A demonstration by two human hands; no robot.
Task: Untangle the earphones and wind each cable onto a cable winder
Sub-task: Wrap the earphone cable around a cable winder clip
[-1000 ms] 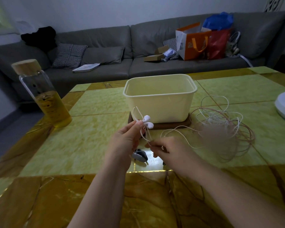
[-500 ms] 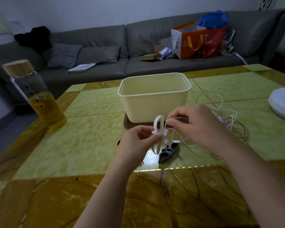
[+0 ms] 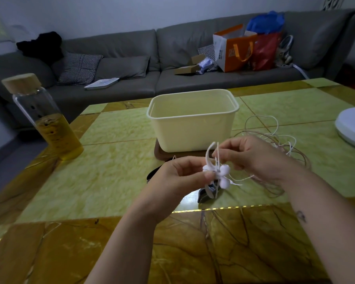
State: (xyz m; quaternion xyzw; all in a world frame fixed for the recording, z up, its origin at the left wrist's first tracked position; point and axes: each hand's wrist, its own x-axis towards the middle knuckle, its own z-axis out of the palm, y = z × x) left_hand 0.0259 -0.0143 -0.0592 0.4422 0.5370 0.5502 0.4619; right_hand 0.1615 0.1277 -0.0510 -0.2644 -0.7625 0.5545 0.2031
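My left hand (image 3: pixel 178 177) pinches a white earphone set (image 3: pixel 219 173) at its two earbuds, above the table in front of the cream tub. My right hand (image 3: pixel 252 156) pinches the white cable (image 3: pixel 210 152) where it loops upward from the buds. The cable trails right into a tangled pile of white and brownish cables (image 3: pixel 279 146) lying on the table behind my right wrist. A dark grey cable winder (image 3: pixel 208 194) lies on the table just below the earbuds. Another dark object (image 3: pixel 152 175) peeks out behind my left hand.
A cream plastic tub (image 3: pixel 193 119) stands on a brown coaster mid-table. A glass bottle (image 3: pixel 47 119) with yellow liquid and a wooden lid stands at the left. A white round base (image 3: pixel 350 128) sits at the right edge. A grey sofa (image 3: pixel 121 64) with bags lies beyond.
Both hands have lifted the earbuds off the table. My right hand rose from the table up to the cable loop above the buds, and the looped cable now stands more upright between the hands.
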